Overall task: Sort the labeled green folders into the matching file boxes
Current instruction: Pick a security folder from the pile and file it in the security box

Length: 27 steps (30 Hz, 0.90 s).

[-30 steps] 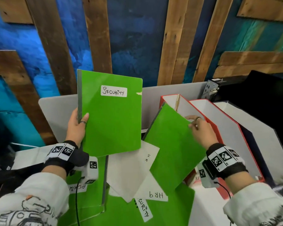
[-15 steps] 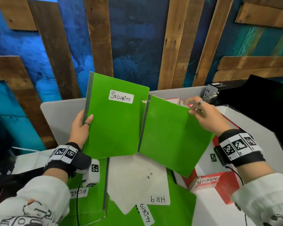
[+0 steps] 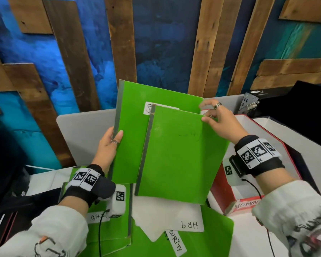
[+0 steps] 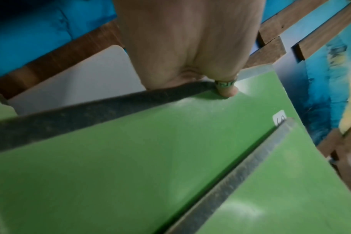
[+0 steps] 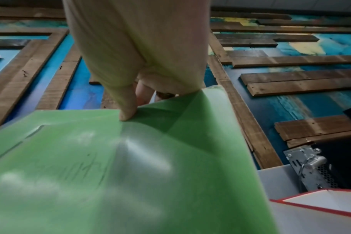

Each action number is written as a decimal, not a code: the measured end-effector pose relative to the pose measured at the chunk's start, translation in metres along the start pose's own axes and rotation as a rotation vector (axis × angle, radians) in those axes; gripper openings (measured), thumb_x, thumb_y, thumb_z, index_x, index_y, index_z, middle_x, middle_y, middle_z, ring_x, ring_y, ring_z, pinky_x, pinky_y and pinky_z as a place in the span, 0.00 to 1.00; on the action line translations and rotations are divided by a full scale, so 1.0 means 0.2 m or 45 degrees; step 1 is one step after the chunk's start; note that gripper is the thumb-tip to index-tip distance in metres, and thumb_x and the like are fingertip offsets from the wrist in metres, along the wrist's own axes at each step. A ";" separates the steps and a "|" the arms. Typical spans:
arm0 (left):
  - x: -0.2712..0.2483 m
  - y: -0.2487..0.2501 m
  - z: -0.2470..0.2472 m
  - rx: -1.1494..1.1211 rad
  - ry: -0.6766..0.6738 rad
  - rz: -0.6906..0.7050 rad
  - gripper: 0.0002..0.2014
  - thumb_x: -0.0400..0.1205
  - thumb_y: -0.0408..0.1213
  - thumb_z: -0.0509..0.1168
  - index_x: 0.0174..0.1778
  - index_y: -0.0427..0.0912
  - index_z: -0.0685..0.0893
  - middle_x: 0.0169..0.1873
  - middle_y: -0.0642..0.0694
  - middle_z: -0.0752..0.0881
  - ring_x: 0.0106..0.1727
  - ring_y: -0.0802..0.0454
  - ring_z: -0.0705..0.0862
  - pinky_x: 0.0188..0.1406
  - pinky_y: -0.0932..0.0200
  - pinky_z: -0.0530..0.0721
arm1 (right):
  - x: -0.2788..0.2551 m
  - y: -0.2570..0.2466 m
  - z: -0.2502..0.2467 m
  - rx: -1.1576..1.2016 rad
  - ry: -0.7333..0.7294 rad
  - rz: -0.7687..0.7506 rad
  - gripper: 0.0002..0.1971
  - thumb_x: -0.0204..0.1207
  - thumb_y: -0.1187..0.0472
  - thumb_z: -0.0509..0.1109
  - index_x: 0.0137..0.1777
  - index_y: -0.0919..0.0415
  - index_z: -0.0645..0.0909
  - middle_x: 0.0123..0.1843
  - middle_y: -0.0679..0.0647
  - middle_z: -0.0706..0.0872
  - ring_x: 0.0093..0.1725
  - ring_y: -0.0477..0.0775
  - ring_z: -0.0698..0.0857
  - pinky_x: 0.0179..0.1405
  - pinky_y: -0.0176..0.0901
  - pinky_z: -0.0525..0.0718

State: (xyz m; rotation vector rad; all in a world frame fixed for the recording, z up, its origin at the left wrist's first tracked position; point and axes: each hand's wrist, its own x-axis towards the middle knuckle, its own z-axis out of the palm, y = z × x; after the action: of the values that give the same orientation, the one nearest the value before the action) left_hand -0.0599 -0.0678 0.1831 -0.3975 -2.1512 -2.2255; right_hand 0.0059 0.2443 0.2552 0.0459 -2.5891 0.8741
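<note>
My left hand (image 3: 113, 140) grips the grey spine edge of an upright green folder (image 3: 130, 130); its thumb (image 4: 226, 91) lies on the front cover. Only the first letter of that folder's white label (image 3: 148, 108) shows. My right hand (image 3: 206, 113) pinches the top right corner of a second green folder (image 3: 180, 154), thumb (image 5: 128, 110) on the bent corner. This second folder (image 4: 291, 190) overlaps the front of the first and shows faint writing but no label. A red file box marked ADMIN (image 3: 246, 204) stands at the lower right.
More green folders lie on the table below, one labelled ADMIN (image 3: 97, 217), one labelled SECURITY (image 3: 175, 242), with white sheets marked HR9 (image 3: 189, 224) on top. Red-rimmed file boxes (image 3: 271, 134) line the right. A plank wall rises behind a grey panel (image 3: 82, 130).
My right hand has lifted its folder away from the file boxes and swung it left, over the front of the Security folder, hiding most of the label. The left hand has shifted right.
</note>
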 end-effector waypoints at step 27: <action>-0.16 -0.18 0.12 -0.242 0.205 -0.241 0.22 0.79 0.27 0.65 0.71 0.30 0.74 0.57 0.37 0.85 0.62 0.48 0.81 0.75 0.53 0.71 | -0.22 0.19 0.42 0.612 0.358 0.453 0.53 0.58 0.54 0.84 0.77 0.50 0.53 0.76 0.58 0.69 0.74 0.57 0.72 0.77 0.56 0.68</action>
State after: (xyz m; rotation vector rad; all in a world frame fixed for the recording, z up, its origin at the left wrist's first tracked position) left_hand -0.0324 -0.0481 0.1415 -0.0150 -1.9797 -2.4743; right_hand 0.0102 0.2211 0.1549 -0.3836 -2.1070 1.4965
